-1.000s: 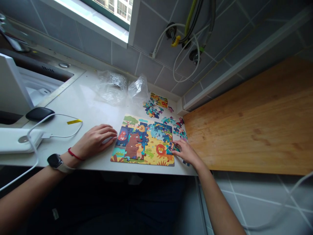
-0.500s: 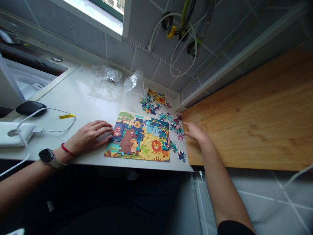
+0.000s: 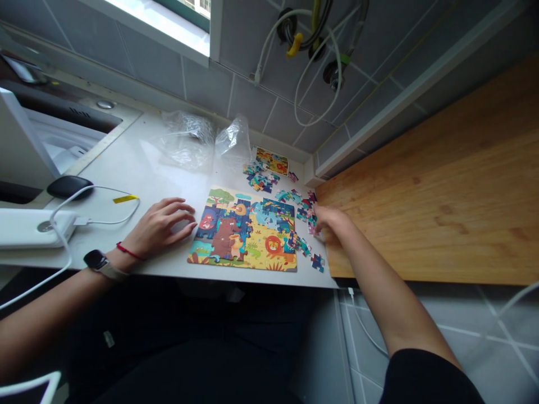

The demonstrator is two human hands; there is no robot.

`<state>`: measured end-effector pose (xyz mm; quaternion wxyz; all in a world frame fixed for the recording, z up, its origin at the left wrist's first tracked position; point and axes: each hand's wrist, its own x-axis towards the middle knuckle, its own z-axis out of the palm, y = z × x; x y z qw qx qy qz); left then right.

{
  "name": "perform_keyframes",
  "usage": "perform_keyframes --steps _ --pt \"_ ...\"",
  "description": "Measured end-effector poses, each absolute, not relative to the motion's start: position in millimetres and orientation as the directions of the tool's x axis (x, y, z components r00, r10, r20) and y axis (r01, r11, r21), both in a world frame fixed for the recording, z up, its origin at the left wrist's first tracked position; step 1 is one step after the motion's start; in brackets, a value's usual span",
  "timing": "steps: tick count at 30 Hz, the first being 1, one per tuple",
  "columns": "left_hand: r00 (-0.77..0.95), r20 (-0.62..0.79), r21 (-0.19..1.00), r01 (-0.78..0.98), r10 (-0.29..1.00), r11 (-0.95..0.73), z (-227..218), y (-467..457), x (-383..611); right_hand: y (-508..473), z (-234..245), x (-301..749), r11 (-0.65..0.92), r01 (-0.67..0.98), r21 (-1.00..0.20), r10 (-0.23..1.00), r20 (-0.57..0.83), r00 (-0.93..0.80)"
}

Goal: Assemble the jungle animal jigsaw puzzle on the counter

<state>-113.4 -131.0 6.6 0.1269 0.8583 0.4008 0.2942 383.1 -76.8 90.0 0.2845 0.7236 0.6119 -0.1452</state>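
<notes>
A jigsaw puzzle (image 3: 242, 238), bright with a bear, a lion and an elephant, lies near the counter's front edge. My left hand (image 3: 162, 227) rests on the counter just left of it, fingers spread, holding nothing visible. Past the puzzle's right side, my right hand (image 3: 330, 219) reaches down with its fingers bent together at the loose puzzle pieces (image 3: 302, 213). Its fingertips are partly hidden, so what they pinch cannot be made out. More loose pieces (image 3: 261, 179) lie behind the puzzle, below a small picture card (image 3: 273, 161). One blue piece (image 3: 318, 262) sits near the front right.
Crumpled clear plastic bags (image 3: 191, 140) lie at the back. A raised wooden board (image 3: 421, 213) borders the counter (image 3: 126, 163) on the right. At left are a white power strip (image 3: 33, 227), its cable and a black mouse-shaped object (image 3: 71, 186). Hoses hang on the tiled wall.
My right hand's fingers have curled downward and closer together at the loose pieces. The left hand's fingers have spread slightly beside the puzzle. The whole view has shifted a little.
</notes>
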Motion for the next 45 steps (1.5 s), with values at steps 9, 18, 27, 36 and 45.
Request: perform_keyframes --steps 9,18,27,36,45 --pt "0.507 0.392 0.474 0.604 0.768 -0.640 6.4 -130.4 -113.0 -116.4 86.3 378.0 -0.271 0.944 0.186 0.798 -0.506 0.329" --pt "0.519 0.403 0.460 0.597 0.754 -0.657 6.7 -131.2 -112.5 -123.1 73.8 386.5 -0.390 0.915 0.104 0.808 -0.438 0.394" --pt "0.526 0.391 0.458 0.600 0.755 -0.656 6.0 -130.3 -113.7 -141.6 74.3 371.5 -0.359 0.926 0.117 0.871 -0.314 0.377" --pt "0.520 0.394 0.474 0.592 0.758 -0.652 8.0 -129.8 -113.3 -174.2 52.3 393.8 -0.279 0.927 -0.250 0.959 -0.115 0.258" --pt "0.513 0.440 0.452 0.583 0.737 -0.675 6.5 -128.0 -114.4 -189.9 59.6 345.5 -0.245 0.474 -0.846 0.966 -0.169 0.198"
